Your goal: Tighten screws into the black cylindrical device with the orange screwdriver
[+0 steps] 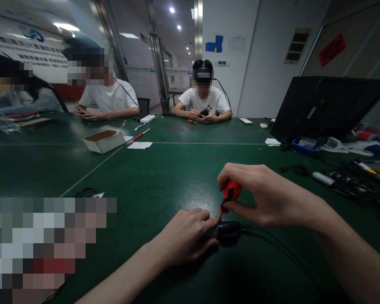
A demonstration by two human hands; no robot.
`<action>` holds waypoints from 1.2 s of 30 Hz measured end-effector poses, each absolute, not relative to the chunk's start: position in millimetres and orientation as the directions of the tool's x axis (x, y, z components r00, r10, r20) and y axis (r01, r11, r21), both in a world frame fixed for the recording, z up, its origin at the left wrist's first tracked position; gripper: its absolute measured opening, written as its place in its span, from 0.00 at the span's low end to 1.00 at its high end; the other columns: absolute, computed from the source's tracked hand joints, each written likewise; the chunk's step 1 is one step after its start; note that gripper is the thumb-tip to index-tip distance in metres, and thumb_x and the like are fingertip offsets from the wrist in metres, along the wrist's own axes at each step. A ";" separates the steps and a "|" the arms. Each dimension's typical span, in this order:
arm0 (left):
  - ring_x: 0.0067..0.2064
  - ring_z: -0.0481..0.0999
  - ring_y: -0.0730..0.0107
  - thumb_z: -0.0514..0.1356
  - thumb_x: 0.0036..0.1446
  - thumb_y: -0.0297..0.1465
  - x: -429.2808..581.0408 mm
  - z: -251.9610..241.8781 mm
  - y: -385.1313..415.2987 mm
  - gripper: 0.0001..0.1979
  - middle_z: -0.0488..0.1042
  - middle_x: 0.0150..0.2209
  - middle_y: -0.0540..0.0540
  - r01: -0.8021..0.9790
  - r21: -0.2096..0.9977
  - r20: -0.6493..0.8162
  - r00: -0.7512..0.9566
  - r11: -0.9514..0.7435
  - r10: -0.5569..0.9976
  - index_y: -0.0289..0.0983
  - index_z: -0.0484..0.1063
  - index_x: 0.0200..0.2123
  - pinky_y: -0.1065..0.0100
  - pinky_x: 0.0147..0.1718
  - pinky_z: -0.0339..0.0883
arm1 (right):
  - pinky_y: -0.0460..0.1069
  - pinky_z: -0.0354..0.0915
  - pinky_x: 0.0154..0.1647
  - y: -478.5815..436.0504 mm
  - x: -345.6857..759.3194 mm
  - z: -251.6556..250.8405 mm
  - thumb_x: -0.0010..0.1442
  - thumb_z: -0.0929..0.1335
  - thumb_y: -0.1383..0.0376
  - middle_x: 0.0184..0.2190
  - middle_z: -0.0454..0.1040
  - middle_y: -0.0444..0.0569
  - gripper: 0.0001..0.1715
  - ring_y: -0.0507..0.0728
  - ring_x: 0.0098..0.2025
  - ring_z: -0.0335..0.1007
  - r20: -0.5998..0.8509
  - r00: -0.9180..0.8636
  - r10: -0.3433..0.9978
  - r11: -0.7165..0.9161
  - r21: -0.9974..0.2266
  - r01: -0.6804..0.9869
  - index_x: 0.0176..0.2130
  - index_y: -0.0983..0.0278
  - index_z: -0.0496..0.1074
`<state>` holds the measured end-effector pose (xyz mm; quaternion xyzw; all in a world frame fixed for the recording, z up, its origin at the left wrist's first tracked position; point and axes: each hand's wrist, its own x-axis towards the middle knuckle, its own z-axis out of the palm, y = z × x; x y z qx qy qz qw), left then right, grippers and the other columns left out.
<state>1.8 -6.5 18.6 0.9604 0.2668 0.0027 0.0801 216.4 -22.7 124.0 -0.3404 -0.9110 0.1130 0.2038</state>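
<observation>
My right hand (259, 194) is closed around the handle of a red-orange and black screwdriver (232, 192), which tilts with its shaft pointing down. The shaft's tip meets a black cabled device (229, 230) lying on the green table (164, 177). My left hand (190, 236) grips the left end of this device, with the index finger stretched out beside the screwdriver's shaft. From the device's right end a black cable (275, 238) runs off toward the lower right. My left fingers hide much of the device, so its exact kind is unclear.
Dark cables and tools (351, 181) lie at the right, near a black monitor (332, 105) and a blue tray (307, 143). An open white box (104, 145), a paper slip (139, 145) and a red pencil-like stick (139, 136) lie farther off. Several people sit around the table.
</observation>
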 end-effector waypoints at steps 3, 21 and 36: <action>0.41 0.74 0.56 0.57 0.63 0.36 2.5 19.8 -6.6 0.18 0.73 0.43 0.41 0.517 0.141 -0.045 0.855 -0.844 0.516 0.39 0.65 0.54 0.61 0.36 0.70 | 0.44 0.62 0.35 -22.5 216.4 124.1 0.54 0.69 0.75 0.36 0.70 0.42 0.15 0.48 0.35 0.66 0.275 -0.713 0.645 0.742 -0.449 0.498 0.41 0.63 0.65; 0.42 0.75 0.56 0.62 0.61 0.40 2.2 4.7 -3.2 0.14 0.76 0.42 0.44 0.558 0.109 0.139 0.811 -0.823 0.568 0.39 0.72 0.46 0.60 0.38 0.69 | 0.46 0.54 0.28 -22.2 205.4 113.9 0.63 0.67 0.58 0.29 0.75 0.43 0.14 0.53 0.28 0.71 0.361 -0.635 0.683 0.700 -0.077 0.710 0.48 0.61 0.66; 0.41 0.75 0.62 0.63 0.57 0.30 4.8 9.5 -7.2 0.06 0.76 0.39 0.46 0.517 0.611 0.159 0.662 -0.600 0.732 0.38 0.78 0.38 0.66 0.40 0.68 | 0.45 0.55 0.28 -22.3 211.0 117.2 0.61 0.68 0.63 0.31 0.73 0.41 0.18 0.51 0.29 0.68 0.331 -0.651 0.683 0.716 -0.128 0.687 0.49 0.61 0.60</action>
